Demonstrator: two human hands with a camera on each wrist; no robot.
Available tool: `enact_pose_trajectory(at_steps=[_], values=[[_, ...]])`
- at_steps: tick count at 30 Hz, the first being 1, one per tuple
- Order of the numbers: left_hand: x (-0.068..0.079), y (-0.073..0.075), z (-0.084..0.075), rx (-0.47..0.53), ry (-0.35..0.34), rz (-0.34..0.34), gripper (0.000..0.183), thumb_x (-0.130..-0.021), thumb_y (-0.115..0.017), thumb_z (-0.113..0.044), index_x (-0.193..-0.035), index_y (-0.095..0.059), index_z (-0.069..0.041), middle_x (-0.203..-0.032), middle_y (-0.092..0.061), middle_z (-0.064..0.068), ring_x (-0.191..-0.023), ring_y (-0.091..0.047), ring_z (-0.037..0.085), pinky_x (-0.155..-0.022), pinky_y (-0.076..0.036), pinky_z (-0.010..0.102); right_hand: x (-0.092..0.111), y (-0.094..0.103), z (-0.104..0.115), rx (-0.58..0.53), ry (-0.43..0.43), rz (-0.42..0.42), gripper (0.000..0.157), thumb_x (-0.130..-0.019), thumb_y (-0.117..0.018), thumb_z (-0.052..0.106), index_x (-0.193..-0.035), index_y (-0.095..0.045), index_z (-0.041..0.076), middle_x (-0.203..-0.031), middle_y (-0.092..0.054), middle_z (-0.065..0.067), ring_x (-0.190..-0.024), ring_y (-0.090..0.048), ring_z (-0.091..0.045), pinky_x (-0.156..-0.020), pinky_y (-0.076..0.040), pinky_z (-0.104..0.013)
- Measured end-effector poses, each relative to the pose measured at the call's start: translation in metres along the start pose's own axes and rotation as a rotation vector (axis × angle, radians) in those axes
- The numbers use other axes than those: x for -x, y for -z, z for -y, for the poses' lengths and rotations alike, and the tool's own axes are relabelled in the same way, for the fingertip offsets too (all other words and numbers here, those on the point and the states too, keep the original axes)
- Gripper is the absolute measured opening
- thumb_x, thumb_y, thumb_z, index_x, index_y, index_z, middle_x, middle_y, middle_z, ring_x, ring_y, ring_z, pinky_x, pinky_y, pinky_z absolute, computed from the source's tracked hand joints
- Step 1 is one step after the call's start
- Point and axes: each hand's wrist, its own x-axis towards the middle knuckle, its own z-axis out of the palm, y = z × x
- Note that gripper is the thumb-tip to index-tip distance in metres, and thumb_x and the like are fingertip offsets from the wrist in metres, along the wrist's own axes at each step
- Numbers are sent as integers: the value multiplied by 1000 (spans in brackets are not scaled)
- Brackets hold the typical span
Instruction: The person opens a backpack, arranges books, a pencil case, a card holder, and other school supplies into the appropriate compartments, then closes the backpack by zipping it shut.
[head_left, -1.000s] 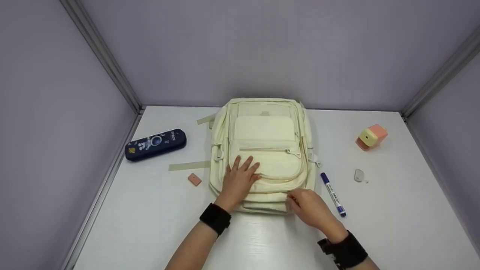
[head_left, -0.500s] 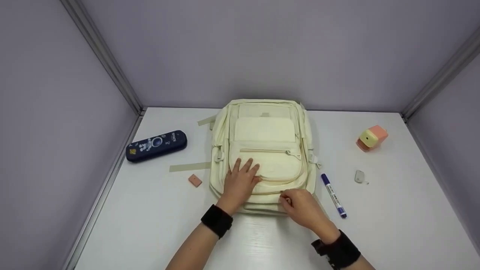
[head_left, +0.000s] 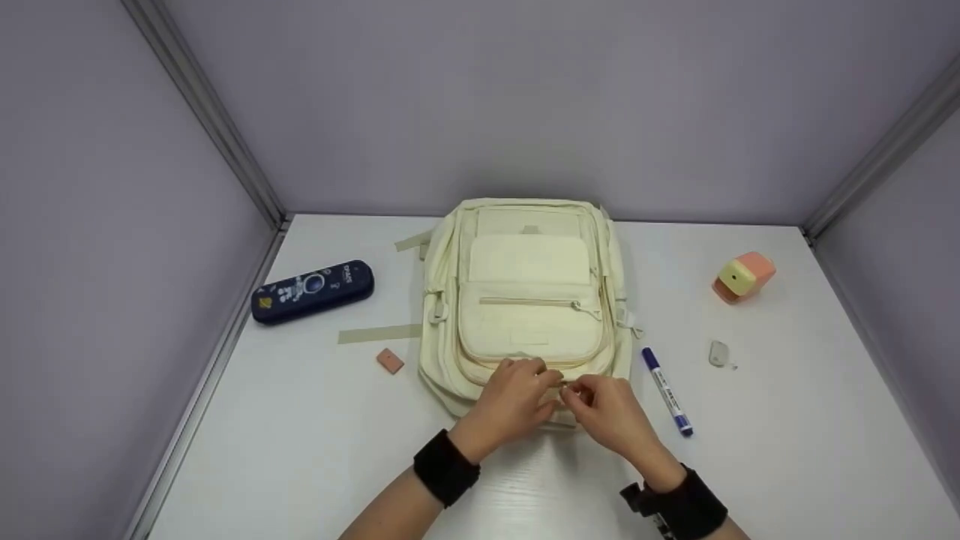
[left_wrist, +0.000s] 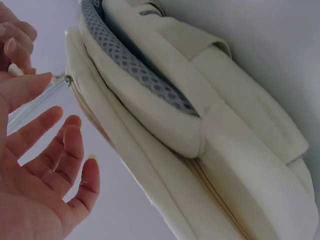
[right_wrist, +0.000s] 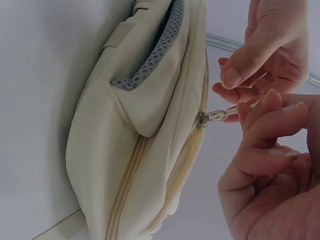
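A cream backpack [head_left: 544, 262] lies on the white table with its front pockets facing up. Near its lower edge, my right hand [head_left: 611, 412] pinches the cord of a metal zipper pull [right_wrist: 215, 116] between thumb and finger. The zipper beside that pull is partly parted in the right wrist view. My left hand [head_left: 514, 401] is close beside the right one, over the bag's lower edge. Its fingers [left_wrist: 70, 145] are loosely bent and apart, holding nothing. Grey mesh padding [left_wrist: 135, 65] shows along the bag's side.
To the left are a dark blue pencil case [head_left: 313, 291] and a small pink eraser-like block [head_left: 389, 361]. On the right lie a blue-capped marker [head_left: 667, 390], a small clear-grey item [head_left: 718, 352] and a pink-and-yellow pencil sharpener [head_left: 742, 276]. Panels enclose the table.
My left hand has left its flat spread on the front pocket and moved down and right, beside the right hand. The right hand slid left along the lower zipper, then stayed near there.
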Motion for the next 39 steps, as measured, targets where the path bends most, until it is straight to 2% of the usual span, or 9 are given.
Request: enact_pose_trajectory(at_steps=[4, 8, 12, 14, 18, 23, 28, 36, 39], values=[[-1, -10, -4, 25, -77, -15, 24, -84, -79, -33, -101, -73, -16, -80, -60, -4, -70, -57, 9, -60, -40, 22, 0, 0, 3, 36, 30, -7, 13, -91, -70, 13, -78, -70, 12, -55, -49, 13, -45, -44, -2, -44, -37, -23], [-2, -17, -5, 67, -90, -45, 14, -84, -79, -21, -93, -72, -13, -76, -59, -3, -67, -58, 10, -61, -44, 21, 1, 1, 4, 56, 85, 6, 11, -90, -72, 15, -79, -70, 13, -56, -51, 14, -48, -44, 0, -45, -38, -22], [-2, -20, -6, 112, -56, -88, 9, -83, -78, -11, -87, -70, -11, -73, -60, -3, -65, -60, 12, -60, -47, 22, -1, 6, 3, 34, 112, 27, 14, -94, -68, 18, -84, -72, 11, -62, -59, 11, -53, -50, -2, -49, -42, -24], [-2, -21, -6, 117, -29, -112, 8, -83, -76, -7, -85, -69, -10, -72, -61, -2, -64, -60, 13, -58, -47, 23, -3, 9, 1, 61, 125, -16, 16, -96, -65, 15, -83, -71, 9, -67, -62, 8, -58, -55, -7, -53, -45, -27], [-2, -22, -6, 119, 38, -137, 7, -82, -72, -5, -84, -68, -9, -74, -64, -1, -65, -63, 14, -59, -49, 24, -9, 10, -7, 235, 170, -146, 6, -91, -70, 8, -85, -69, 8, -82, -65, 1, -69, -63, -19, -58, -49, -36], [-1, -21, -5, 175, 139, -113, 6, -80, -69, -5, -82, -65, -9, -74, -63, -1, -63, -61, 13, -57, -49, 24, -14, 4, -21, 371, 223, -150, 16, -77, -83, 6, -87, -71, 9, -89, -64, 0, -70, -65, -21, -56, -50, -35], [0, -20, -6, 192, 206, -92, 7, -81, -65, -1, -81, -61, -7, -71, -60, 2, -60, -60, 16, -53, -48, 25, -17, -3, -31, 438, 279, -137, 18, -73, -86, 9, -85, -73, 11, -86, -64, 2, -68, -63, -17, -55, -50, -33], [-3, -17, -10, 99, 199, 49, 8, -89, -62, 1, -95, -66, -3, -85, -59, 5, -75, -60, 17, -64, -49, 21, -22, -5, -36, 483, 364, -178, 18, -72, -86, 8, -85, -74, 10, -83, -65, 0, -73, -58, -21, -58, -48, -35], [-5, -17, -10, 78, 193, 54, 6, -91, -63, -1, -94, -67, -4, -85, -56, 4, -77, -57, 17, -65, -48, 21, -24, -4, -36, 488, 375, -192, 15, -73, -86, 10, -83, -74, 11, -81, -66, 1, -70, -60, -21, -58, -48, -34]])
